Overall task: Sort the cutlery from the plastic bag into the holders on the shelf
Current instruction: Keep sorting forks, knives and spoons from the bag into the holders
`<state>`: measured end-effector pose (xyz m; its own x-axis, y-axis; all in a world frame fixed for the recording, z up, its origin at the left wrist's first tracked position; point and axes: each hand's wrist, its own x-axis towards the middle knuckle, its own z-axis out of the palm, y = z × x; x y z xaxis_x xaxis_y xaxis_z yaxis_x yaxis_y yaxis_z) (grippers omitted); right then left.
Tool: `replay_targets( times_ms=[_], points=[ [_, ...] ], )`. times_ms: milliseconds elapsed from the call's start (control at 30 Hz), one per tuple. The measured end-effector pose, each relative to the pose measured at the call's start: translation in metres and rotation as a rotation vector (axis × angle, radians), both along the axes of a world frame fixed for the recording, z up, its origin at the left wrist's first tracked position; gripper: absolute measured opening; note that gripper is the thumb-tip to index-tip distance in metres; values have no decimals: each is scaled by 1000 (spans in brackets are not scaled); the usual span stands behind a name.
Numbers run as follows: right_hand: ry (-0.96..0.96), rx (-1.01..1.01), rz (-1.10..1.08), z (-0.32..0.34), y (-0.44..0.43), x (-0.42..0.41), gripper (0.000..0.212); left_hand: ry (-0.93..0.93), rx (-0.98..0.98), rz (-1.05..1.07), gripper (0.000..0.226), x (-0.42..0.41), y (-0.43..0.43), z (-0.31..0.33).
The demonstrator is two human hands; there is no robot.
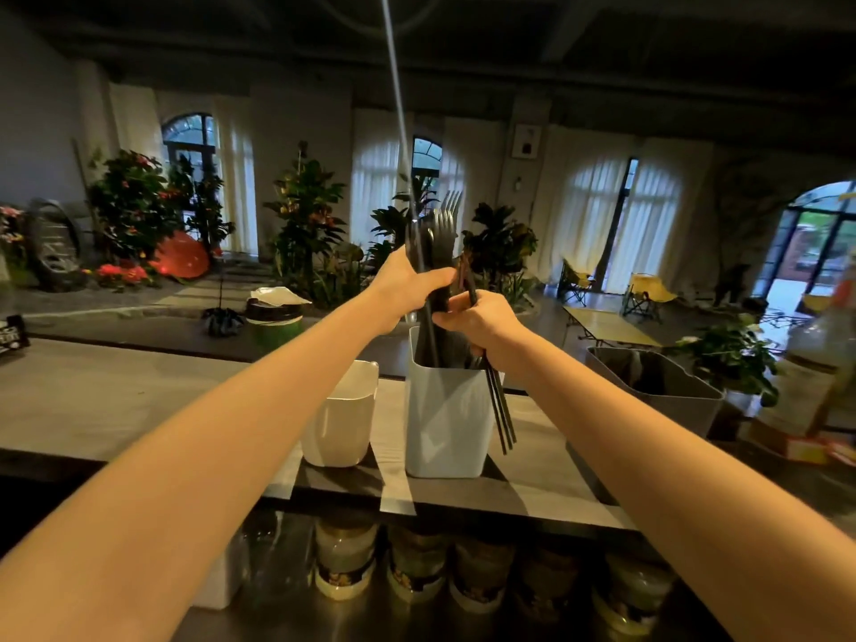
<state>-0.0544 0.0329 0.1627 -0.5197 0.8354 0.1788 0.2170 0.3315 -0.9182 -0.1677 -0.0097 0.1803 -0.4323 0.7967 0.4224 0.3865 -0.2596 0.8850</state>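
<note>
Currently mid-sort. The left hand has its fingers curled tight round a bunch of black forks, tines up, handles dipping into the mid holder. The right hand is closed on thin black sticks, likely chopsticks. They hang outside that holder's right wall, tips low against it. The bag is not in view.

Step, as judged: forks going into the mid holder, sticks being kept apart for another. Next move calls for easing the left grip so the forks drop straight in, then lifting the sticks over a rim.

Edges and room: the left holder stands just beside the mid one with a narrow gap, so a sideways nudge could tip it. The grey holder sits well apart to the right, across bare shelf. Both white holders stand near the front edge, jars below.
</note>
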Motion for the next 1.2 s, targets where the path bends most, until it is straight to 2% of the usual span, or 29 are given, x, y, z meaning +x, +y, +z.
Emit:
replay_targets(
  times_ms=[100,233,267,400,500,567,633,667,733,800,833,900,1000,1100,1167,1200],
  points=[
    [-93,-34,8,-8,1,-6,9,29,-100,41,26,-4,7,-18],
    [-154,14,-58,-14,5,-9,16,191,-355,99,12,-1,7,-28],
    [-166,24,-67,-14,5,-8,16,203,-421,110,14,-1,6,-27],
    [-98,-6,-37,-10,0,2,15,247,-566,156,27,-3,1,-14],
    [-47,15,-9,-6,-5,13,15,273,-607,181,54,2,-5,-7],
    [4,12,-33,-5,-7,20,14,265,-590,166,74,6,-10,-4],
    [80,-31,-87,-3,-8,30,19,273,-531,160,80,10,-17,0],
    [134,-80,-100,0,-10,36,15,276,-490,171,74,12,-21,2],
    [275,-243,-79,7,-16,52,4,261,-359,201,36,19,-30,9],
    [450,-428,38,13,-25,73,8,219,-216,221,5,32,-42,13],
    [529,-499,120,16,-31,83,11,223,-166,201,4,41,-48,13],
    [625,-564,273,17,-43,106,17,286,-159,125,16,63,-61,5],
    [678,-557,410,9,-60,137,22,369,-319,-20,31,103,-84,-16],
    [677,-535,450,-6,-78,163,25,295,-527,-180,44,137,-101,-36],
    [706,-513,435,-16,-85,173,26,184,-567,-310,38,149,-112,-46],
    [719,-506,427,-21,-89,179,27,186,-564,-371,30,155,-118,-51]
  ],
)
